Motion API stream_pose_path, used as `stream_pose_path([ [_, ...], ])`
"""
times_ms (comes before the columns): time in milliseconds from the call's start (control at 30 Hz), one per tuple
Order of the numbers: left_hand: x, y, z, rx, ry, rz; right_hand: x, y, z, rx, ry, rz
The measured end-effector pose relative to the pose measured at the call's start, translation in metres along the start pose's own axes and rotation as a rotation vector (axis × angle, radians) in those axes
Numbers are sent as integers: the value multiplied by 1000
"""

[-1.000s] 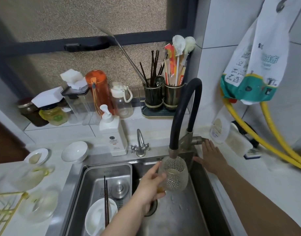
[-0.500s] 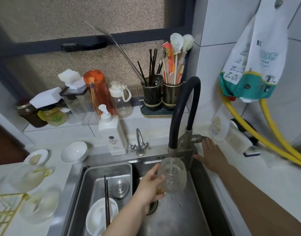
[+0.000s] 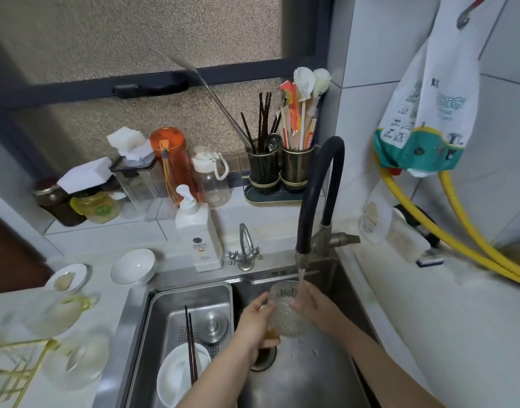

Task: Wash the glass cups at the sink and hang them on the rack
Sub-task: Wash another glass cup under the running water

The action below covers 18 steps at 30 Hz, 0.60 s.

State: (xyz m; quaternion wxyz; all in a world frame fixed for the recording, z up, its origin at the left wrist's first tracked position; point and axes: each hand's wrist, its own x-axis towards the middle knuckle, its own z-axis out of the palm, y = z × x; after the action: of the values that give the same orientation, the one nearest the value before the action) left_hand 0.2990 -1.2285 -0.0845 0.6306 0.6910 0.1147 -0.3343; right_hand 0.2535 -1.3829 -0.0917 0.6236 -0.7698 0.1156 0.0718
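A clear dimpled glass cup is held over the steel sink, right under the black-hosed faucet. A thin stream of water runs from the spout into the cup's mouth. My left hand grips the cup from its left side and base. My right hand holds it from the right, fingers curled at the rim. Other glass cups stand blurred on the left counter beside the gold wire rack.
A steel drain basket in the sink's left half holds a white bowl and dark chopsticks. A soap pump bottle, a small tap, bowls, bottles, jars and utensil holders line the back ledge. Yellow hoses run at the right.
My right hand left the faucet lever and came to the cup. Water now runs from the spout. The cup has dropped slightly lower in the sink.
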Motion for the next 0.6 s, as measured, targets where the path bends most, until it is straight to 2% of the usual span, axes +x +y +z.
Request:
stream_pose_path([
  [100,1,3,-3,71,8,4,1,-8,3,34,-12,2],
  [200,3,8,-4,156,51,25,2,-21,7,123,74,114],
  [267,5,8,-4,248,77,72,7,-19,8,55,84,189],
  [333,7,9,-4,393,109,136,6,-16,8,-69,70,286],
  [400,10,12,0,647,141,206,2,-9,2,-71,124,427],
  [500,12,16,10,955,211,257,-11,-7,-3,76,152,536],
  [600,14,22,27,1030,206,286,-17,-3,-12,239,205,637],
])
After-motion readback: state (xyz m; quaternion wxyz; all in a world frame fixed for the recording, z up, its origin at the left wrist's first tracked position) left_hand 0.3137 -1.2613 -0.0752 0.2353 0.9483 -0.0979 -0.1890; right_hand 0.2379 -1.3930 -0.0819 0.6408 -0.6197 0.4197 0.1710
